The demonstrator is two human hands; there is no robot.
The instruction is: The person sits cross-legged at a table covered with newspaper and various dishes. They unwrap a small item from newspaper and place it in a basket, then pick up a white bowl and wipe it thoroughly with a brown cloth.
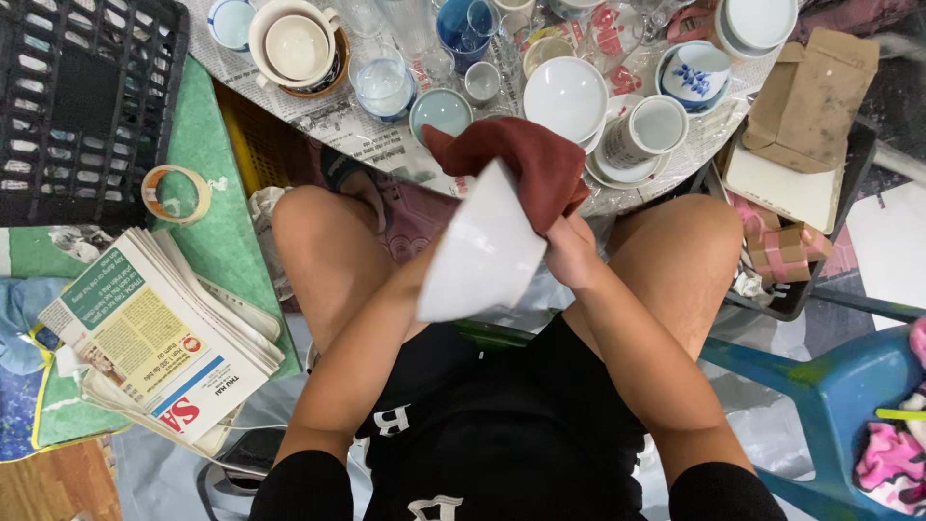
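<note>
Holding white bowl (482, 253), glossy, tilted, dark red cloth (526, 164) bunched over rim

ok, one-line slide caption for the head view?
Seated person wipes a white bowl with a dark red cloth held in the right hand, above a crockery-covered table.

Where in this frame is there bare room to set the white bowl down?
The newspaper-covered table is crowded with cups and bowls. Its near edge in front of the white bowl is barely free. More room: the green mat between the tape roll and newspaper stack.
</note>
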